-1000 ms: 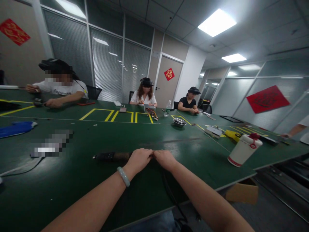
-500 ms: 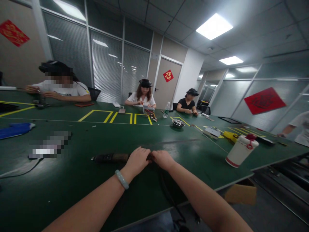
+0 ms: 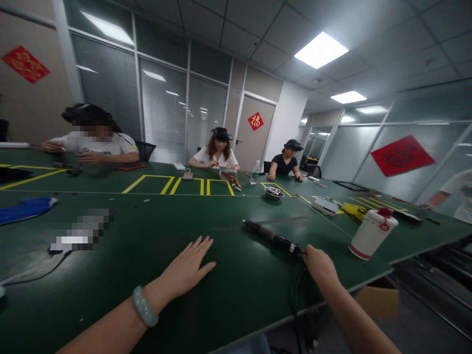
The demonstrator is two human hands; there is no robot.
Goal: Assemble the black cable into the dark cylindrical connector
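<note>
My left hand [image 3: 189, 266] is open over the green table [image 3: 221, 314], fingers stretched out and holding nothing. I cannot tell whether its palm touches the tabletop. To its right lies a dark corded electric screwdriver [image 3: 271, 237], slanting with its tip toward the far left. My right hand [image 3: 320, 265] is closed at the tool's rear end, where the cord comes out; the fingers partly hide the grip. From there the black cord [image 3: 295, 290] hangs down over the table's near edge.
A white bottle with a red cap [image 3: 373, 234] stands at the right. Behind the tool is a metal bowl [image 3: 274, 193], with a clear bottle [image 3: 255, 173] beyond. A blurred device [image 3: 79, 233] and blue glove-like item [image 3: 27, 210] lie left. Three people sit opposite; another is far right.
My hands have moved apart. The left let go of the screwdriver and opened, moving left and nearer. The right moved right, and the screwdriver shifted right and turned with it.
</note>
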